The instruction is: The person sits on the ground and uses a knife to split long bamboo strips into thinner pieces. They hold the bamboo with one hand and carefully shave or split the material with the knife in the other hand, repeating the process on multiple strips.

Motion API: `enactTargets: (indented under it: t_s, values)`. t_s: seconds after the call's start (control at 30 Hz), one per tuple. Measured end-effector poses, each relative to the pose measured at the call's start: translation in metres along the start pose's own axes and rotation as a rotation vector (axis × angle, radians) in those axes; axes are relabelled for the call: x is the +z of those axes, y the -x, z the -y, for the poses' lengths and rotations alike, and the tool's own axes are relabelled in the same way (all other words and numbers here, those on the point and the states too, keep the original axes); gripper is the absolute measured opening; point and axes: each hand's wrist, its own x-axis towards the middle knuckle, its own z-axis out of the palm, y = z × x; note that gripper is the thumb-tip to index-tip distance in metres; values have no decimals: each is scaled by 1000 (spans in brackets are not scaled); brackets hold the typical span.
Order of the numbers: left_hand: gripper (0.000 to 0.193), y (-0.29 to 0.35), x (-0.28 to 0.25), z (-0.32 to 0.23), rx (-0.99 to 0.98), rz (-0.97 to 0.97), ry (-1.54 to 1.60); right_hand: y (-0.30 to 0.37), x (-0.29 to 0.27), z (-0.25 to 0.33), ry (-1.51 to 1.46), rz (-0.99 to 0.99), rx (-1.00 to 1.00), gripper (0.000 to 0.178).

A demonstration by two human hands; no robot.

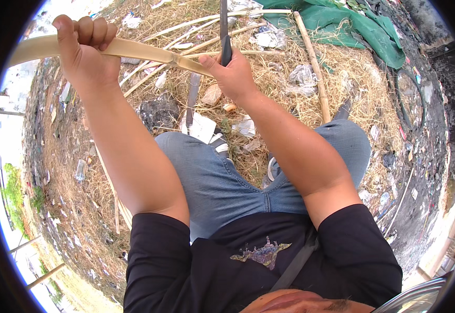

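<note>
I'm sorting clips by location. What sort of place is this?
Outdoors, probably a littered yard or patch of waste ground: dry straw covers much of it, a clear plastic scrap lies there, and a green sheet lies crumpled nearby.

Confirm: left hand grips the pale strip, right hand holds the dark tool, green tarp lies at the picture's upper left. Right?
Not quite: the green tarp lies at the upper right, as the head view shows. The rest holds: left hand grips the pale strip, right hand holds the dark tool.
</note>
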Motion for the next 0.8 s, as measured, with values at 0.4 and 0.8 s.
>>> enactTargets:
  t_s: [0.4,0.8]
  values:
    - [51,39,102,15,15,350,-32,1,-70,66,-96,316,-158,39]
    - [73,49,142,61,440,252,-537,2,-132,85,2,-90,-240,26]
